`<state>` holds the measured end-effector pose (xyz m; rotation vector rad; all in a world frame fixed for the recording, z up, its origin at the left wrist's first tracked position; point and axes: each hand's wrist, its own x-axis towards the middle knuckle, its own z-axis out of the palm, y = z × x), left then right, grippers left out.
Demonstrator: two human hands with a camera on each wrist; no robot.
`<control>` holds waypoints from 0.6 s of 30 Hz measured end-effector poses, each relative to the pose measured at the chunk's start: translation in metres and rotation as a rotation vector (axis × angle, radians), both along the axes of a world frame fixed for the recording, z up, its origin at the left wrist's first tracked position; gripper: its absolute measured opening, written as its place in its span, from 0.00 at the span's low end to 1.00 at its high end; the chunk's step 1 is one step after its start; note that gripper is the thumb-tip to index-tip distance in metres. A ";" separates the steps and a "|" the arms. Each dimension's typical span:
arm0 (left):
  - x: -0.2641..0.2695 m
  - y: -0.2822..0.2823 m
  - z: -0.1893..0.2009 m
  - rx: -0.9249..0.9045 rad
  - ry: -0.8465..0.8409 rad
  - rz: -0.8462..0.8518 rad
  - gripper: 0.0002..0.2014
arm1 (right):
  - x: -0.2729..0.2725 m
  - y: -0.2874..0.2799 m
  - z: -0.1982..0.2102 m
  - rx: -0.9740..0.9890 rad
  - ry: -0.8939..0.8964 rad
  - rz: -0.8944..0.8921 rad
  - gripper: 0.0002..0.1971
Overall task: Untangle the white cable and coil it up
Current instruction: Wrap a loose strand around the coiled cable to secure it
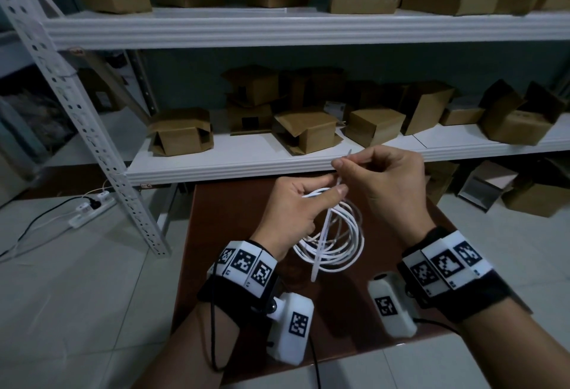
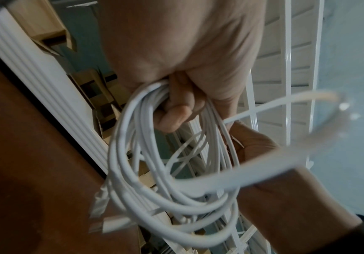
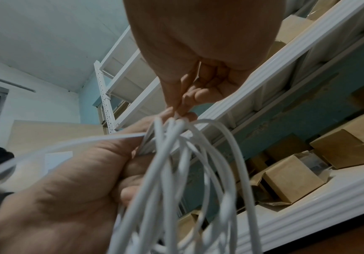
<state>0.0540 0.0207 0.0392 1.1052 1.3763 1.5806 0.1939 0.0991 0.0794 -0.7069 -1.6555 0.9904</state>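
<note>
The white cable [image 1: 334,268] hangs as a coil of several loops over the brown table [image 1: 222,234]. My left hand [image 1: 293,206] grips the top of the coil [image 2: 133,137], fingers curled round the bundled strands. A thin flat white strip [image 1: 320,243] runs up past the coil to my right hand [image 1: 388,185], which pinches its upper part between thumb and fingertips just above the left thumb. The strip's lower end dangles free below the coil. In the left wrist view the cable's plug ends [image 2: 111,223] stick out at the coil's bottom left. In the right wrist view the strands [image 3: 165,189] fan down from the left hand [image 3: 67,189].
A white metal shelf [image 1: 246,166] with several cardboard boxes [image 1: 182,135] stands directly behind the table, close to both hands. Its perforated upright [image 1: 92,129] is at the left. A power strip [image 1: 89,209] with cords lies on the tiled floor at the left.
</note>
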 end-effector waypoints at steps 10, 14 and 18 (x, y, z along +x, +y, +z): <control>-0.008 0.003 0.001 0.002 -0.127 -0.004 0.11 | -0.004 -0.004 0.002 -0.030 0.067 0.064 0.07; -0.007 0.003 0.003 0.004 -0.129 -0.018 0.11 | -0.004 -0.003 0.000 -0.032 0.075 0.057 0.06; -0.005 0.002 0.003 0.013 -0.136 -0.055 0.12 | -0.002 -0.001 0.001 -0.067 0.094 0.074 0.09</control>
